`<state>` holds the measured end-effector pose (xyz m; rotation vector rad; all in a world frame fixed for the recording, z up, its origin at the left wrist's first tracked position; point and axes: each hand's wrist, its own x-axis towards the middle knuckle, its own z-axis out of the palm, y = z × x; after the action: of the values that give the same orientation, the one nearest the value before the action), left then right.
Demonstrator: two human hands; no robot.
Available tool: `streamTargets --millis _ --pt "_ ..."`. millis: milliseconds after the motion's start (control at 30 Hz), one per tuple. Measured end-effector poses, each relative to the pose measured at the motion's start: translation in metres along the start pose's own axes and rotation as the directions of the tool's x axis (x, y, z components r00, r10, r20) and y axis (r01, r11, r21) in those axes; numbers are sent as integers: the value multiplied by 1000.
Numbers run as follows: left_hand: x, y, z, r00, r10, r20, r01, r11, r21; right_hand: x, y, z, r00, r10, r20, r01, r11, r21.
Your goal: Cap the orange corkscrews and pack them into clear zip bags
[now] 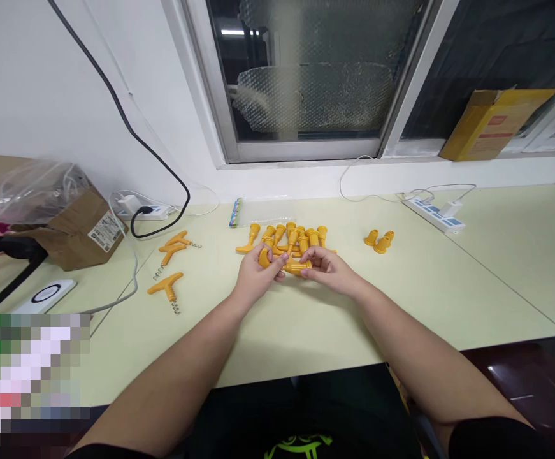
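The pale green counter runs along a white wall beneath a window. On it, directly before me, both hands are engaged on one yellow corkscrew, held just above the surface. My left grip is closed around its T-shaped handle; my right grip has fingers and thumb pinched on its sleeve end. The spiral is out of sight.

To my left lie three yellow corkscrews, spirals bare. Just beyond my hands is a close bunch of sleeved corkscrews; exact count obscured by overlap. Three loose sleeves sit together, well to the right. Farther back: a clear plastic bag, then the window.
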<state>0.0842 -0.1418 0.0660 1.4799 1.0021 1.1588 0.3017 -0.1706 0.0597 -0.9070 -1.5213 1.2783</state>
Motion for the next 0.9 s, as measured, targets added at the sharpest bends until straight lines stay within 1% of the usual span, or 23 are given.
streamTargets --millis 33,67,133,167,200,267,333,400,467,567,667,733,800,833,900 --pt "1 -1 -1 1000 -5 -1 5 1000 15 1 0 0 999 37 5 -37 999 21" --pt "1 -2 -1 1000 17 1 -17 999 46 2 0 1 996 87 8 -87 995 53" --pt "0 -2 -3 991 129 32 -133 981 142 3 -4 2 976 216 9 -215 967 134" --pt "-1 -2 -4 976 205 68 -214 958 191 3 -6 3 957 291 12 -289 943 167" --pt "-2 -1 -5 953 279 117 -300 926 231 3 -9 3 931 364 19 -361 913 189" --pt "-4 0 -8 884 407 230 -459 850 258 3 -14 2 876 479 50 -478 855 202" --pt "-5 1 -11 807 485 338 -568 793 221 2 -16 -1 838 538 88 -544 815 200" --pt "-6 3 -15 746 515 423 -622 766 164 2 -15 -6 821 562 100 -569 792 221" --pt "-6 5 -19 714 503 487 -630 765 133 3 -13 -11 818 569 80 -568 780 263" --pt "-6 10 -22 695 427 578 -620 763 182 5 -8 -18 836 547 41 -525 778 345" --pt "-7 14 -21 681 309 664 -619 728 296 6 -7 -22 875 484 -11 -438 800 410" --pt "-6 14 -18 682 257 684 -625 691 364 5 -9 -23 904 425 -48 -367 828 425" --pt "-4 11 -16 703 231 673 -627 647 434 4 -11 -23 927 370 -62 -313 855 413" --pt "-3 9 -15 721 220 657 -623 621 475 3 -11 -23 936 347 -64 -295 869 397" --pt "0 4 -15 771 195 606 -594 562 575 2 -12 -23 948 309 -82 -263 900 347"
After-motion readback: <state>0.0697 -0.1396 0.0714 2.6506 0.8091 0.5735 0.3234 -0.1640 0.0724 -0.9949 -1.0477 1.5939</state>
